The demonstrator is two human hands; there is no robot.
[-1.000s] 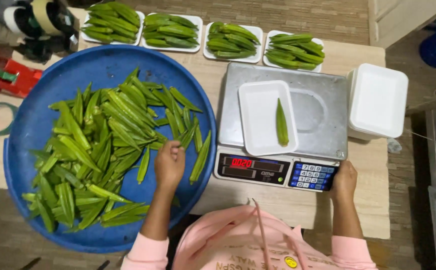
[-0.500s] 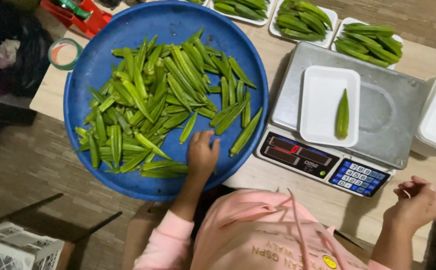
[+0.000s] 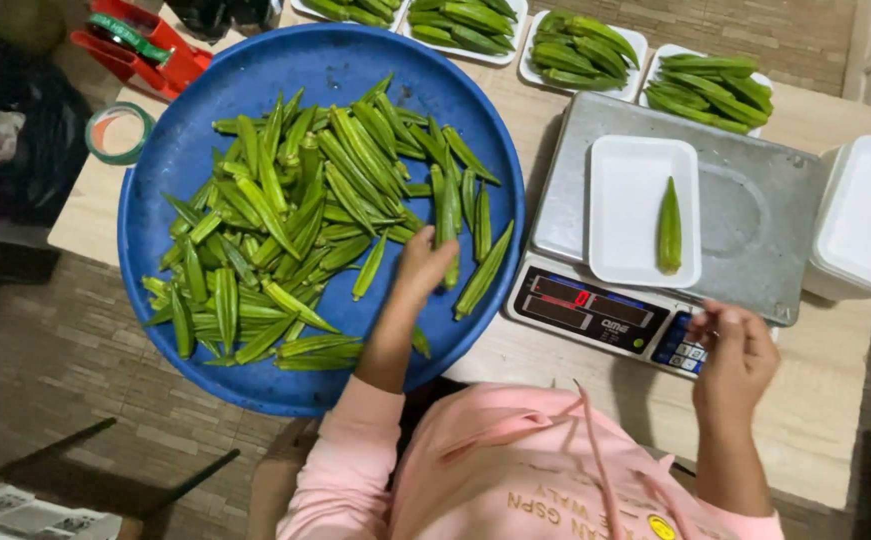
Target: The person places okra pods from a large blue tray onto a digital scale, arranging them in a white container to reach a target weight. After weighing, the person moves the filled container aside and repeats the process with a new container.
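Note:
A big round blue tray [image 3: 255,80] holds a heap of green okra pods [image 3: 295,220]. My left hand [image 3: 417,272] reaches into the tray's right side, its fingers curled down onto pods there; whether it grips one is hidden. My right hand [image 3: 735,355] hovers at the keypad of a digital scale [image 3: 755,230], fingers loosely bent, holding nothing. On the scale's steel platform lies a white foam tray [image 3: 625,210] with one okra pod [image 3: 668,226] in it.
Several white foam trays filled with okra [image 3: 580,45] line the table's far edge. A stack of empty foam trays [image 3: 870,220] stands right of the scale. A tape roll [image 3: 115,133] and a red tape dispenser [image 3: 145,45] lie at the left. The wooden table [image 3: 835,420] drops off at the left.
The view has swung back to the right. My right hand came in from the table's right edge to the scale keypad. My left hand stayed on the okra in the tray.

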